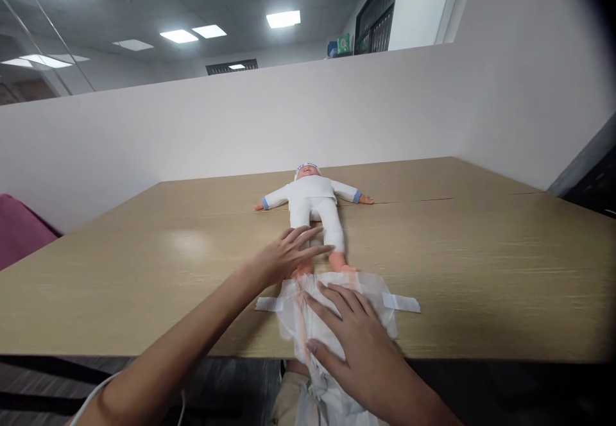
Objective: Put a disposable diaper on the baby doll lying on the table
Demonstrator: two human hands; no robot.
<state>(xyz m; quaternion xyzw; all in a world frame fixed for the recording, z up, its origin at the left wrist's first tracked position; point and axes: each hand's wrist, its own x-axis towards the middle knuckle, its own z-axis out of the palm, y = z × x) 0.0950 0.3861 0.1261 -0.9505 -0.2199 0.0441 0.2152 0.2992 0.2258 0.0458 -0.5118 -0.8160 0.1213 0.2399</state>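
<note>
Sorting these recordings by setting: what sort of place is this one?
Probably an office or meeting room: a long wooden table against a white partition wall, under a panel ceiling with flat lights.

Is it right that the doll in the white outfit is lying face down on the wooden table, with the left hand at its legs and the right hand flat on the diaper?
Not quite. The head view shows the doll lying face up on the wooden table. The rest holds: the left hand is at its legs and the right hand lies flat on the diaper.
</note>
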